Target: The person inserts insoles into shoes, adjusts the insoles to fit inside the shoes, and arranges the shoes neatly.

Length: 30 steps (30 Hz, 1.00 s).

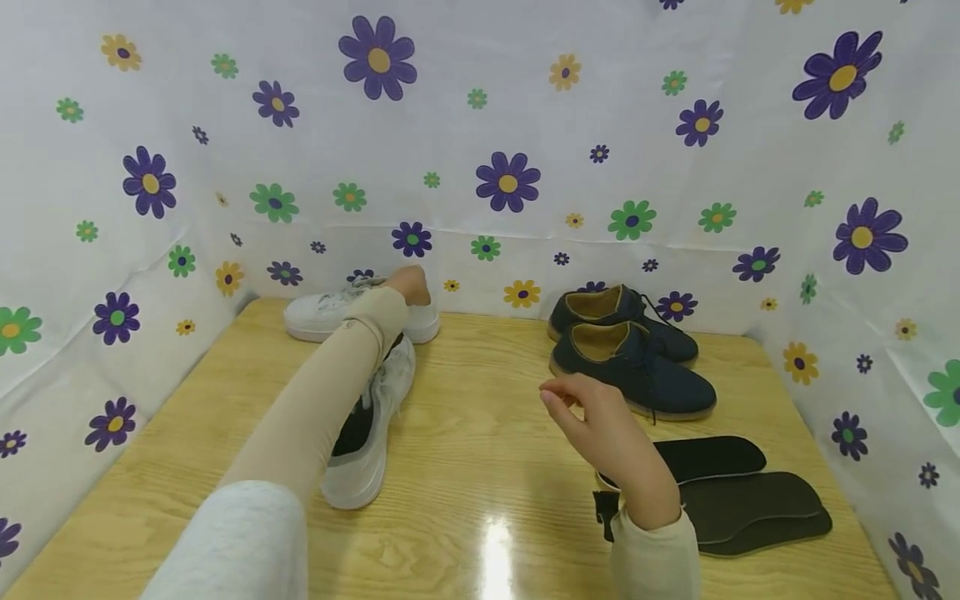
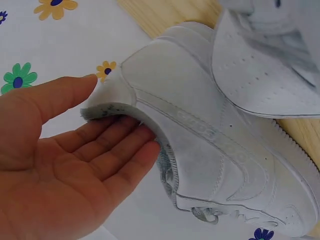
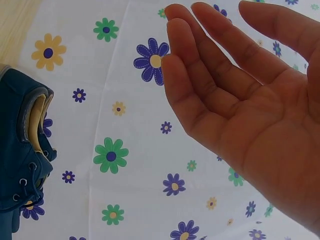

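My left hand (image 1: 408,285) is at the heel end of the far white sneaker (image 1: 313,315). In the left wrist view, the fingers (image 2: 122,150) reach into this sneaker's collar (image 2: 115,108), nearly straight. The thumb stays outside by the heel, with a visible gap from the fingers. A second white sneaker (image 1: 360,483) with a dark inside stands nearer, partly hidden by the left forearm. My right hand (image 1: 600,425) hovers above the table in front of the navy lace-up shoes (image 1: 660,383), its fingers loosely bent and holding nothing.
Several black insoles (image 1: 765,504) lie at the right front, partly behind the right wrist. A small black piece (image 1: 606,510) shows beside them. Flower-patterned cloth (image 1: 450,125) surrounds the wooden table (image 1: 465,433) at the back and sides.
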Tool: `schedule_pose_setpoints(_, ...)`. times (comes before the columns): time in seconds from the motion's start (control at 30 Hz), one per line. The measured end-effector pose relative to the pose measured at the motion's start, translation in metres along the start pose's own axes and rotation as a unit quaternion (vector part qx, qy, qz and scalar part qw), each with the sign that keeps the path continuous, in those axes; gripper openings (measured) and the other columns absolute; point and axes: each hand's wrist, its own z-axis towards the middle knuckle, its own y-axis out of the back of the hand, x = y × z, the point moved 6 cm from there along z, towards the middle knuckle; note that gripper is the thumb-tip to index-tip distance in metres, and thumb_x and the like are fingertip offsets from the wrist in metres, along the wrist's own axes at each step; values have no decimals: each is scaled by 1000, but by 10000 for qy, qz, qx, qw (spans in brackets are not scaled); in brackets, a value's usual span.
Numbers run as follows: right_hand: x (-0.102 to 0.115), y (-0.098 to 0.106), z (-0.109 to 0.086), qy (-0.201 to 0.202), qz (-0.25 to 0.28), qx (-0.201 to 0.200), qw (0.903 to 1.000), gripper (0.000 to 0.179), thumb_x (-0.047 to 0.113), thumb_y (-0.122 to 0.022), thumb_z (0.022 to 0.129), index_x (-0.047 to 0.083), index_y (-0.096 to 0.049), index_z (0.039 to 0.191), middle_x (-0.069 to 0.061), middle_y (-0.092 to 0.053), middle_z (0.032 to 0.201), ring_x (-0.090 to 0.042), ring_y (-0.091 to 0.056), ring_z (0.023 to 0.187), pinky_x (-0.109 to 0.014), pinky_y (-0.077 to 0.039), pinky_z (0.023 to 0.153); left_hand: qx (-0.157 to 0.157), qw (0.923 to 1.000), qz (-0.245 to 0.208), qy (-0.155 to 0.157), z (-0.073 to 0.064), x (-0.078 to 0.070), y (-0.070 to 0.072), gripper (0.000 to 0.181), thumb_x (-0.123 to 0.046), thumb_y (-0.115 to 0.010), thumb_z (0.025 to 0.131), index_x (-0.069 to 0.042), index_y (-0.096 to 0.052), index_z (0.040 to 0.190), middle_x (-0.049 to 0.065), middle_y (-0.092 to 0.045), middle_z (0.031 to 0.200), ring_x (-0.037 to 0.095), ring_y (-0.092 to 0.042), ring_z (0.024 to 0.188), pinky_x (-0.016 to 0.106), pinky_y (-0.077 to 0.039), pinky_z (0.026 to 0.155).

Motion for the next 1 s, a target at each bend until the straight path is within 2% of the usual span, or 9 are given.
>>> schedule_pose_setpoints(0.07,-1,-1,0,0,41,21,10000,23,13,-55,98,1,-66,114,-9,-67,108,-24,-63,100,-47,-48,91,-229,9994,253,-82,65,41,-33,24,-23,-65,76,-6,-66,92,9,-61,90,25,-53,74,37,-45,60)
schedule_pose_setpoints(0.13,-1,-1,0,-10,84,48,10000,23,13,-56,98,1,-66,114,-9,-67,109,-25,-63,101,-47,-48,91,-190,9991,391,-1,71,48,-38,25,-24,-66,79,-6,-67,97,10,-63,96,26,-54,79,38,-47,67)
schedule_pose_setpoints(0.17,-2,-2,0,-20,97,64,9999,23,13,-56,98,0,-66,114,-9,-67,109,-26,-63,101,-46,-48,91,-203,9988,440,0,61,44,-34,28,-23,-65,80,-5,-68,100,12,-63,99,27,-55,81,39,-48,69)
schedule_pose_setpoints(0.27,-2,-2,0,-49,102,85,9999,23,13,-55,98,1,-66,114,-9,-67,110,-26,-62,103,-46,-49,91,51,9991,195,364,-26,-2,5,36,-14,-61,86,4,-61,117,20,-60,115,32,-56,95,42,-48,84)
schedule_pose_setpoints(0.37,-1,0,0,-74,87,76,9999,23,13,-55,98,1,-66,114,-10,-67,110,-27,-62,103,-46,-49,91,114,9992,-26,385,-114,-52,46,38,-8,-57,88,10,-55,121,25,-58,119,33,-55,100,40,-47,88)
schedule_pose_setpoints(0.47,-2,0,1,-121,67,105,9998,23,13,-55,98,1,-66,114,-9,-67,110,-27,-62,103,-46,-49,91,62,9990,-140,414,-163,-80,68,36,-4,-54,89,13,-53,121,26,-57,120,32,-54,101,37,-47,89)
schedule_pose_setpoints(0.57,-3,0,0,-174,71,125,9997,23,14,-55,98,2,-66,114,-9,-67,110,-27,-62,103,-45,-49,91,-37,9991,-150,406,-176,-88,72,36,-2,-52,91,14,-52,122,28,-57,121,33,-54,103,38,-46,91)
schedule_pose_setpoints(0.77,-5,-1,-1,-191,115,129,9997,23,14,-56,98,2,-66,114,-9,-67,110,-26,-62,103,-46,-48,91,-291,9986,-206,395,-170,-85,70,33,-1,-50,91,11,-54,121,26,-59,118,34,-56,103,42,-46,93)
schedule_pose_setpoints(1.0,-5,0,1,-158,35,48,9999,21,14,-57,97,2,-67,112,-8,-68,108,-25,-63,101,-45,-49,90,-677,9966,-418,205,-172,-95,81,23,-2,-48,91,11,-58,108,25,-61,106,33,-56,91,44,-48,88)
